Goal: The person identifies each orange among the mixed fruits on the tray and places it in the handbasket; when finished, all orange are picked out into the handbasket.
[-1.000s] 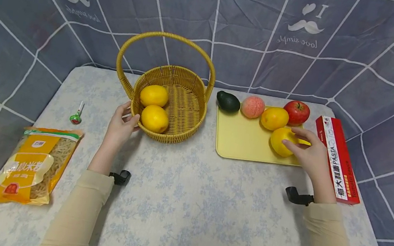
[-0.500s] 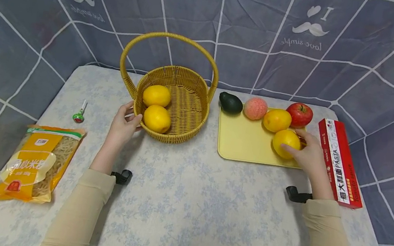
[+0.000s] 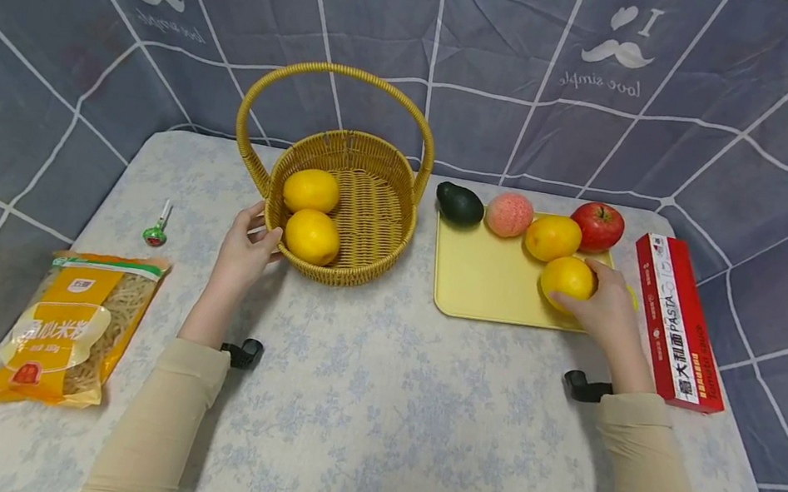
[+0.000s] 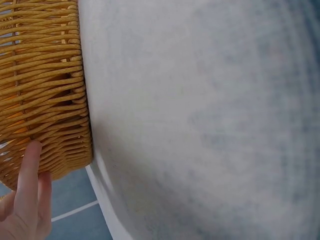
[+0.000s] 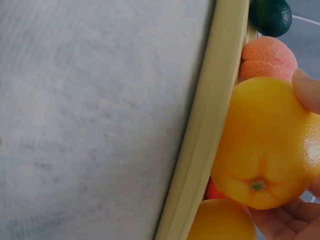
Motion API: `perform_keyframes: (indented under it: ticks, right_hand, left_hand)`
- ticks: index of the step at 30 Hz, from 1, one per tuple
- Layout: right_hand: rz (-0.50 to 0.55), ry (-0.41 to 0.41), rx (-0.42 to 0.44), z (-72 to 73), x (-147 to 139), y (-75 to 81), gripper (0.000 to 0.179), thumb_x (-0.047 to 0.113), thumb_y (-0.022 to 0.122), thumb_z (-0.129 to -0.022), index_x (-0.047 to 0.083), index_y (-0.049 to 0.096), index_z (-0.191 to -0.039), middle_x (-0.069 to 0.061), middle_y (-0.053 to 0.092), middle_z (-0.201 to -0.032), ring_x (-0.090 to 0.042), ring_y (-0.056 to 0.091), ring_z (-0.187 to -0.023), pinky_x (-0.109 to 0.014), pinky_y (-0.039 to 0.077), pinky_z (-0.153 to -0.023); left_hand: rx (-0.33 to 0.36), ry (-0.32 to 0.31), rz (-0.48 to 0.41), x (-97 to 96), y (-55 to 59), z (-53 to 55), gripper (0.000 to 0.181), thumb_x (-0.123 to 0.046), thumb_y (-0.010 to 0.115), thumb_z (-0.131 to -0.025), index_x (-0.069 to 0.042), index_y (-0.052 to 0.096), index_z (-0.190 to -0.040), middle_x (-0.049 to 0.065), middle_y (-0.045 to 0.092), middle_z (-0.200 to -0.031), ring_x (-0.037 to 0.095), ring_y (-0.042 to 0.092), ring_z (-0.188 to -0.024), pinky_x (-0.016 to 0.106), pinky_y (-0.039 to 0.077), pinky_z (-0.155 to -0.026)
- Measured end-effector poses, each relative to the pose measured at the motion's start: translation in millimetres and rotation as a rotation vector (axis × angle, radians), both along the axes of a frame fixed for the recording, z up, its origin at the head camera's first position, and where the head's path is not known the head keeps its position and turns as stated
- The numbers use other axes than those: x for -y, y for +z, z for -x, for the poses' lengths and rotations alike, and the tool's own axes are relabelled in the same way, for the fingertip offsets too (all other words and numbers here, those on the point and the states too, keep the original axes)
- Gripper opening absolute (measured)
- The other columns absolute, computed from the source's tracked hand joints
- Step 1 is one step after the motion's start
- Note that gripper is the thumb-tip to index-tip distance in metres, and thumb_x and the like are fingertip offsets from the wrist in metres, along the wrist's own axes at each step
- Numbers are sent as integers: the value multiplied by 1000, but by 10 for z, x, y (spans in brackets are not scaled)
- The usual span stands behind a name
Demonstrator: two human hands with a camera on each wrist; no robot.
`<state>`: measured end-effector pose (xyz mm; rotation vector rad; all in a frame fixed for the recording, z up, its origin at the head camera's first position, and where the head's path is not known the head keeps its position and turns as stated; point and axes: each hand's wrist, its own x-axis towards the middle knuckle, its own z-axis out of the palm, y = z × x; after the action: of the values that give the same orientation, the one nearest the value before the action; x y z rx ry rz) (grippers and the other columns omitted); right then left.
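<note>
In the head view, my right hand [image 3: 606, 308] grips a round yellow orange [image 3: 567, 282] at the right part of a pale yellow tray [image 3: 486, 293]. The right wrist view shows this orange [image 5: 265, 145] close up, its green stem end visible, thumb and fingers around it. A wicker basket [image 3: 381, 257] with a tall handle stands left of the tray. My left hand [image 3: 246, 246] holds its left rim, thumb over the edge and fingers against the outside. Inside lie two yellow fruits, one lemon-like fruit [image 3: 312, 191] behind another yellow fruit [image 3: 312, 237].
On or against the tray are an avocado [image 3: 459, 205], a peach [image 3: 509, 215], a yellow-orange fruit [image 3: 552, 238] and an apple [image 3: 597, 227]. Another yellow fruit [image 5: 222, 222] is partly hidden by my right hand. Around sit a pasta box [image 3: 681, 324], noodle bag [image 3: 65, 326] and lollipop [image 3: 155, 233].
My right hand has moved slightly left and its fingers have come farther around the orange, which has shifted slightly left. My left hand has stayed on the basket's rim.
</note>
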<state>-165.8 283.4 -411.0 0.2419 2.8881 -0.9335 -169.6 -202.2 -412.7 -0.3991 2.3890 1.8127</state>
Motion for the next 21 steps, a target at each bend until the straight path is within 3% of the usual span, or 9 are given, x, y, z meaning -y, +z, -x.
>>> perform_keyframes:
  ticks: [12,21]
  right_hand:
    - [60,-62,-47,-30,87,-31,83,30,77,-85,-2,34,-148,-28,42,-142,-44,39,-125,-63,35,-109]
    - [148,-4,-124,-20,305,176,84,30,78,-84,-2,35,-149,-26,44,-146,-43,43,-129,-60,37,-112]
  left_hand:
    - [-21,-31,13,8,-15,-20,66,-22,47,-105,-20,10,-160,17,25,-157,31,38,-141,47,50,-105]
    - [-34,-44,19,39,-13,-22,65,-19,47,-105,-16,12,-159,17,28,-154,31,42,-138,45,52,-104]
